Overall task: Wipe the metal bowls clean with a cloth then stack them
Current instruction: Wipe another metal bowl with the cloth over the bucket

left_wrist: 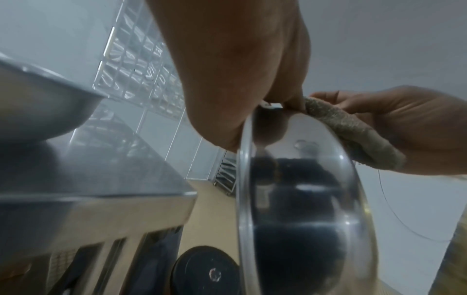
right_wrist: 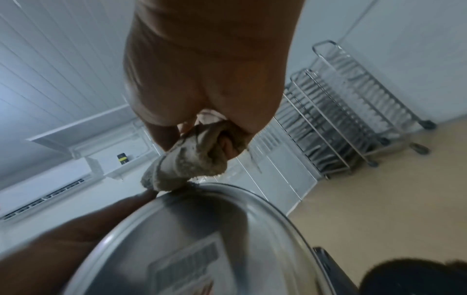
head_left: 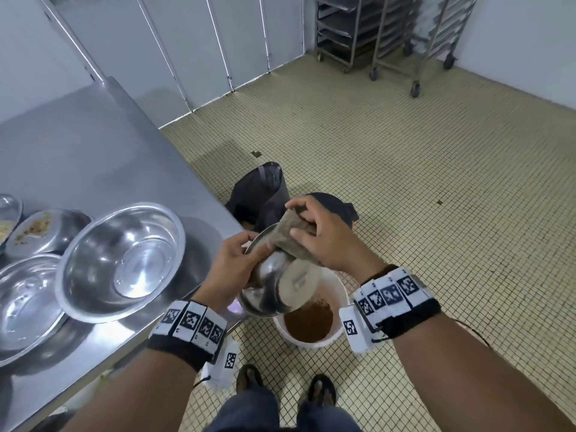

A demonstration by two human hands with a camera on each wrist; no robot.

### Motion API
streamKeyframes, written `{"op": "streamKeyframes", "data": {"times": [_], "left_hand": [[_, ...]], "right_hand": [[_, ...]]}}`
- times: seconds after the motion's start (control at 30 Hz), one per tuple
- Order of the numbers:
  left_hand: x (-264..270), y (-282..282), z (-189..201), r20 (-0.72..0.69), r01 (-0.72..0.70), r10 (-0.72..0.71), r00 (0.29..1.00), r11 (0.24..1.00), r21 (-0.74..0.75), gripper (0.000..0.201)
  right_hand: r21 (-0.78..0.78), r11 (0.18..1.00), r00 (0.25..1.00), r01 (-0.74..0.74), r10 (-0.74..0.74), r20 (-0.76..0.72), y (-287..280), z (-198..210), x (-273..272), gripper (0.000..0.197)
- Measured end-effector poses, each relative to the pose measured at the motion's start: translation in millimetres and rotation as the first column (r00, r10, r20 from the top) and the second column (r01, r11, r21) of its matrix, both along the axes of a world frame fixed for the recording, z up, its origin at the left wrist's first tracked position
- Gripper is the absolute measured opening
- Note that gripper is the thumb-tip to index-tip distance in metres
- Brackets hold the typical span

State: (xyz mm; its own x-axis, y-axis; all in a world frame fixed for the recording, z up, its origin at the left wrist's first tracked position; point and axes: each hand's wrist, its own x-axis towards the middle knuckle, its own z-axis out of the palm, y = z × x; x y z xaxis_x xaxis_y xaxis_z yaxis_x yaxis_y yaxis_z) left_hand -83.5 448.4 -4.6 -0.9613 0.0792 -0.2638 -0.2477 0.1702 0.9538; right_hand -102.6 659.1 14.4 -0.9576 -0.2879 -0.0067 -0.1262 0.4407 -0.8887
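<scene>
Bowl [head_left: 270,277] tilted in left hand [head_left: 232,266]; right hand [head_left: 330,241] presses cloth [head_left: 288,233] inside.

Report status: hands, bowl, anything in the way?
Left hand grips tilted metal bowl by its rim, over white bucket. Right hand holds cloth at bowl's upper rim. Clean bowls on table. Nothing in the way.
</scene>
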Motion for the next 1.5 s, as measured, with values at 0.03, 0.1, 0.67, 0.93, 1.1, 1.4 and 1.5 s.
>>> {"op": "streamKeyframes", "data": {"times": [0.03,0.1,0.67,0.93,1.1,1.4,1.5], "left_hand": [[-1,-2,7,-0.023,0.020,-0.020,1.000,1.000,0.000,0.010],[-3,-6,21,-0.077,0.044,-0.044,0.996,0.999,0.000,0.005],[-30,-20,92,-0.340,-0.015,0.046,0.939,0.996,0.092,0.028],[-51,-17,105,-0.435,-0.002,-0.005,0.901,1.000,-0.016,0.039],[-55,-18,94,-0.480,-0.073,0.068,0.874,0.997,0.008,0.043],[-57,-9,99,-0.462,-0.202,0.282,0.841,0.955,0.215,0.040],[-51,0,98,-0.521,-0.143,0.184,0.833,0.983,0.117,0.039]], "right_hand": [[0.038,0.999,1.000,-0.014,0.015,-0.021,2,10,-5,0.038],[0.137,0.990,0.993,-0.029,0.044,-0.108,7,25,-13,0.031],[0.081,0.993,0.991,-0.085,0.093,-0.100,1,90,-28,0.022],[-0.062,0.998,0.979,-0.002,-0.011,-0.203,-2,91,-29,0.018],[-0.048,0.997,0.983,0.061,-0.068,-0.172,7,84,-25,0.024],[-0.119,0.977,0.960,0.174,-0.196,-0.202,25,102,-26,0.021],[-0.071,0.986,0.965,0.152,-0.164,-0.206,21,103,-20,0.019]]}}
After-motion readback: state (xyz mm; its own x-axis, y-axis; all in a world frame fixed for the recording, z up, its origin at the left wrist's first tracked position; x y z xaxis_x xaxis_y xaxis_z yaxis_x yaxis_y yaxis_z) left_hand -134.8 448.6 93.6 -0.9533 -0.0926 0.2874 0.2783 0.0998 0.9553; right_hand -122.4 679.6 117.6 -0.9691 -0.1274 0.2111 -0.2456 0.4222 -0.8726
